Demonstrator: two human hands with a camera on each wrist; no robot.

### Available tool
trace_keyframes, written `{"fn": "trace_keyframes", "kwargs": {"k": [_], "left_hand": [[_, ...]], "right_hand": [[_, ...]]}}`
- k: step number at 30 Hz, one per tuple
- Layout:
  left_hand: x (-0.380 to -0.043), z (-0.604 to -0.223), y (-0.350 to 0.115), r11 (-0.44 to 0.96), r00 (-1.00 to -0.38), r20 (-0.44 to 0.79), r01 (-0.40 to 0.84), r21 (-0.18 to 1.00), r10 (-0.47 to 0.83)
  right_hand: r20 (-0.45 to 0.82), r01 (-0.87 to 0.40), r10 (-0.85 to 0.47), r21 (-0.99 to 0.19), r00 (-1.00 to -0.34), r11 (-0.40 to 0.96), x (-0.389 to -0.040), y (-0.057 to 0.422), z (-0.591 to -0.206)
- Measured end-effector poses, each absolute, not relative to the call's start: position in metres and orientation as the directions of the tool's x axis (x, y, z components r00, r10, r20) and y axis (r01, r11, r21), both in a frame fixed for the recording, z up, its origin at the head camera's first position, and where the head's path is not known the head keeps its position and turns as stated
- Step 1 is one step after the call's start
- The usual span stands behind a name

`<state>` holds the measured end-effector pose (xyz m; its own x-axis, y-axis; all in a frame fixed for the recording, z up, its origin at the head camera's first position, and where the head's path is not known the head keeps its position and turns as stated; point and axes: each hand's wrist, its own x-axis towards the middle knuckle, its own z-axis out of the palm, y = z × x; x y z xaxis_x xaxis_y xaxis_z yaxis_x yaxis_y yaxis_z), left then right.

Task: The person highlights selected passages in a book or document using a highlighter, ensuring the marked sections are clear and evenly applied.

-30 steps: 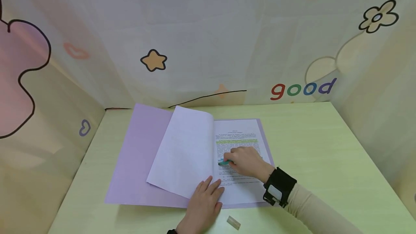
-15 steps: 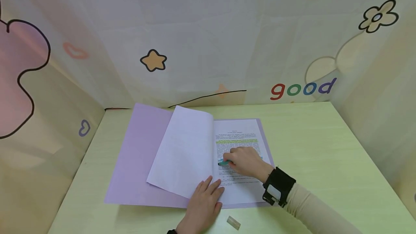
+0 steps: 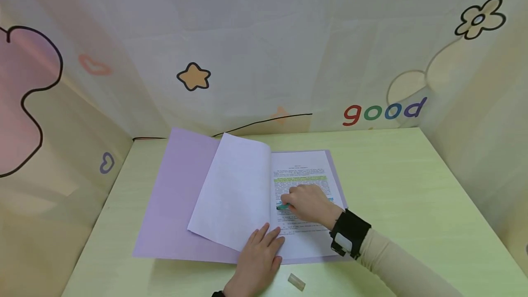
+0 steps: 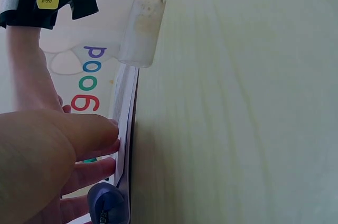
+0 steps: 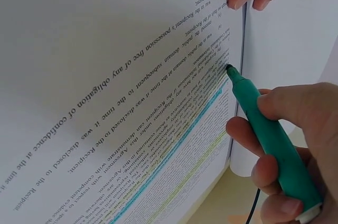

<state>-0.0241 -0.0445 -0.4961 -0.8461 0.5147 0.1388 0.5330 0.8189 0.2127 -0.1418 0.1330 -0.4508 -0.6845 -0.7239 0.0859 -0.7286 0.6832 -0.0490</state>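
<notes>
My right hand (image 3: 309,203) grips a green highlighter (image 5: 274,142) between thumb and fingers. Its dark tip points down at the printed page (image 5: 63,34), by the starts of the text lines near the fold. Blue (image 5: 179,150) and yellow (image 3: 300,179) highlighted strips run across the text. Spread over the page's lower left corner, my left hand (image 3: 259,260) rests with its fingers straight. In the left wrist view its thumb lies along the edge of the sheets. Under the pages is an open purple folder (image 3: 173,196), with a blank turned-over sheet (image 3: 235,187) on its left side.
A small translucent cylinder (image 3: 296,282), like a cap, lies on the pale wooden table (image 3: 396,182) just below the folder, right of my left hand. A printed cloth (image 3: 247,35) hangs behind and at both sides.
My right hand has shifted slightly to the left with the highlighter, its tip still near the left margin of the text. My left hand has stayed in place.
</notes>
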Motion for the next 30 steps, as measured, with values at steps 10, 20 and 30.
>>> {"fn": "trace_keyframes", "kwargs": {"k": [10,20,30], "left_hand": [[-0.0235,-0.4987,-0.0453,0.814,-0.842,0.145,0.539,0.214,0.520],[-0.0253,-0.4958,-0.0448,0.816,-0.851,0.128,0.525,0.241,0.509],[-0.0244,-0.4949,-0.0441,0.814,-0.850,0.126,0.527,0.244,0.512]], "right_hand": [[0.085,-0.741,-0.737,-0.011,-0.670,0.672,-0.1403,0.1312,-0.4480],[0.100,-0.740,-0.735,-0.017,-0.671,0.673,-0.1425,0.1343,-0.4483],[0.102,-0.733,-0.728,-0.028,-0.678,0.679,-0.1417,0.1400,-0.4484]]}}
